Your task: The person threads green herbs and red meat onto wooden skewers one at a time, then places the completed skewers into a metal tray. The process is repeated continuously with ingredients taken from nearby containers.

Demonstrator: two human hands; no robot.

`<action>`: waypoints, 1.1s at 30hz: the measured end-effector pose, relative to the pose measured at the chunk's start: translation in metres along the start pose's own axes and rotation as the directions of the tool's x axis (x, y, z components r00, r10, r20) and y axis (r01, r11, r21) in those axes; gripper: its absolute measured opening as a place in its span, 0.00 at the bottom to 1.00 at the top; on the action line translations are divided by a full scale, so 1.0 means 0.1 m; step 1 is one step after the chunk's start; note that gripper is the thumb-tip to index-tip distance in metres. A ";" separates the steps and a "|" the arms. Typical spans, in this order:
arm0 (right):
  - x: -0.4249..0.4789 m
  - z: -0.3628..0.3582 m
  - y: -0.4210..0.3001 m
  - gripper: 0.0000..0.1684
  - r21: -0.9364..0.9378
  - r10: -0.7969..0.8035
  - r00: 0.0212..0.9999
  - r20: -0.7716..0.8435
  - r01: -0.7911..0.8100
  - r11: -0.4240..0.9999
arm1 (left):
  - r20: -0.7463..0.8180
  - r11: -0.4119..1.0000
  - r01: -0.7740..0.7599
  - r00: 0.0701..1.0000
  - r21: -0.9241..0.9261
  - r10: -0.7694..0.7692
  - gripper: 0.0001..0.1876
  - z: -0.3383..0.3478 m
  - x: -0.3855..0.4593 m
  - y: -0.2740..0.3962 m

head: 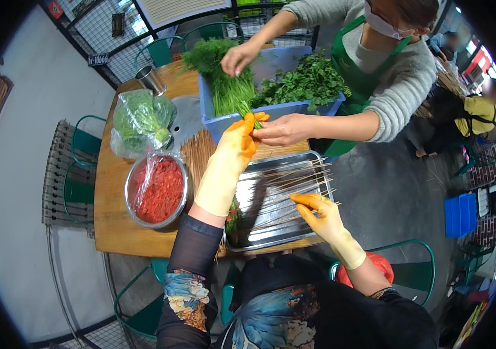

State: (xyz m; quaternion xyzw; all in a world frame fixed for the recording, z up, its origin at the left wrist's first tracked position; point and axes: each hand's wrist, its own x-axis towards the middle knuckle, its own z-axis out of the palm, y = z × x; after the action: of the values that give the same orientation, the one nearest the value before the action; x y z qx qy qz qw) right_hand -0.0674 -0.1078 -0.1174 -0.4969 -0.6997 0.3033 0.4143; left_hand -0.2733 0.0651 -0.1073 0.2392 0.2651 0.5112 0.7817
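Observation:
My left hand (243, 135), in a yellow and orange rubber glove, is closed on a small bunch of green stems (245, 111). A co-worker's hand (285, 129) touches the bunch's lower end. Over the right part of a metal tray (287, 233), my right hand (315, 211), gloved alike, has thumb and forefinger slightly apart beside the thin wooden skewers (280, 185); whether it grips one I cannot tell. Skewered greens with red filling (232, 216) lie at the tray's left side. A steel bowl of red minced filling (160, 189), partly under plastic film, stands left of the tray.
Beyond my hands, a blue bin (226, 118) holds feathery herbs (232, 87) and leafy greens (311, 80). Bagged greens (139, 122), a metal cup (149, 80) and loose skewers (198, 152) are on the wooden table (112, 209). The co-worker's other hand (240, 57) is over the herbs.

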 end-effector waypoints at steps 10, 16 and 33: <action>0.79 0.09 -0.42 0.35 0.521 0.076 0.920 0.385 -0.285 0.805 | 0.292 0.986 0.036 0.953 0.165 -0.084 0.17 -0.37 -1.36 0.24; 0.95 0.69 -0.62 0.36 0.563 -0.209 0.617 0.758 -0.458 0.688 | 0.297 0.926 0.242 0.897 0.289 -0.328 0.17 -0.35 -1.98 0.17; 0.69 1.60 -0.59 0.07 0.433 0.119 0.705 0.699 -0.550 0.714 | -0.147 0.996 -0.059 0.987 0.062 0.068 0.25 -0.86 -2.56 -0.05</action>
State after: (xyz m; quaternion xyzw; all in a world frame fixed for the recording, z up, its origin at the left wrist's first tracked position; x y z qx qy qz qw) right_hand -0.2457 -0.0633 -0.1248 -0.3296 -0.5473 0.7346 0.2285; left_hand -0.4128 -0.1653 -0.1306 0.2311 0.3299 0.5445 0.7357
